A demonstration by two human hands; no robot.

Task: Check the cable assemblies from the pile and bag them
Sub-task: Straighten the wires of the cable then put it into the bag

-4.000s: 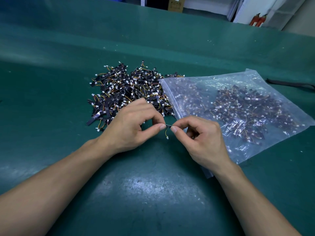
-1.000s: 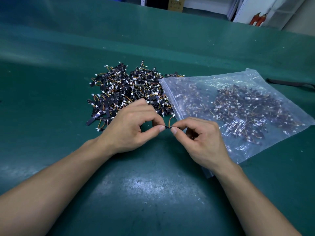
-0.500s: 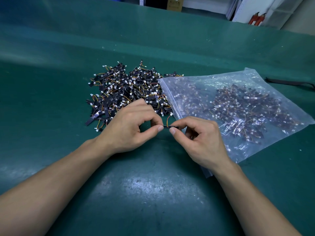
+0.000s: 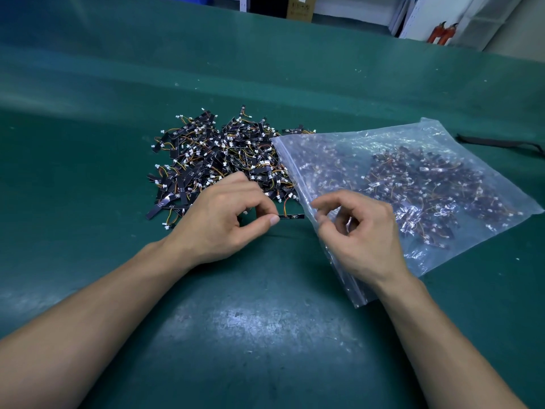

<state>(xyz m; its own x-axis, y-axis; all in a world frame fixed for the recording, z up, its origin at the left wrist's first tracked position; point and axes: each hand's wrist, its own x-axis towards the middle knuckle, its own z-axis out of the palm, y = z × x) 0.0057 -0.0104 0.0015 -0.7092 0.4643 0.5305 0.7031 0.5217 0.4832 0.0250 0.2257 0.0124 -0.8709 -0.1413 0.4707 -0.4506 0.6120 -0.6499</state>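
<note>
With one cable assembly (image 4: 291, 216) pinched in the left hand (image 4: 224, 222) just left of the bag (image 4: 442, 143), and the right hand (image 4: 361, 231) loosely curled and empty over the bag's near edge, bagging looks next, calling for its mouth lifted open.

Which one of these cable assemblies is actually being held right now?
The single assembly pinched in the left hand, its black strip pointing toward the bag. The others lie loose in the pile or inside the bag.

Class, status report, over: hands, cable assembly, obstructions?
Left hand pinches black-strip orange-wired cable assembly. Right hand at clear plastic bag mouth, grip unclear. Nothing between assembly and bag.
</note>
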